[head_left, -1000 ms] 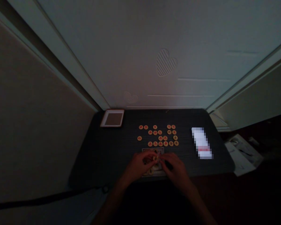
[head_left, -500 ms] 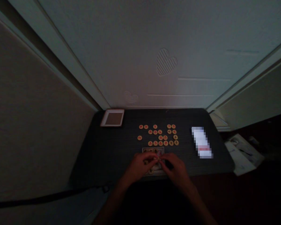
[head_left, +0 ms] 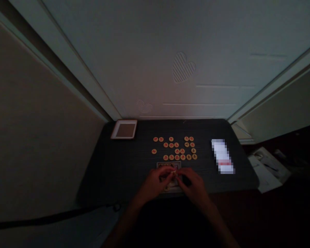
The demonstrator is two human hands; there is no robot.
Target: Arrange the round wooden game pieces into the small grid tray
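Note:
In dim light, my left hand [head_left: 153, 184] and my right hand [head_left: 192, 184] meet over a small open box [head_left: 169, 166] near the front edge of a dark table [head_left: 119, 168]. The fingertips of both hands pinch together above the box, around a round game piece [head_left: 174, 173] that barely shows. Several pale round pieces lie inside the box under my fingers. Beyond the box, several round tan pieces with red marks [head_left: 177, 148] lie spread flat on the table.
A shallow white-rimmed lid or tray [head_left: 124, 130] sits at the table's far left corner. A blurred white card or packet [head_left: 222, 156] lies at the right. A pale wall panel with heart shapes [head_left: 183, 67] rises behind the table. Papers [head_left: 266, 168] lie on the floor at right.
Both hands stay over the box; their fingertips have closed in a little toward each other. The pieces on the table have not moved.

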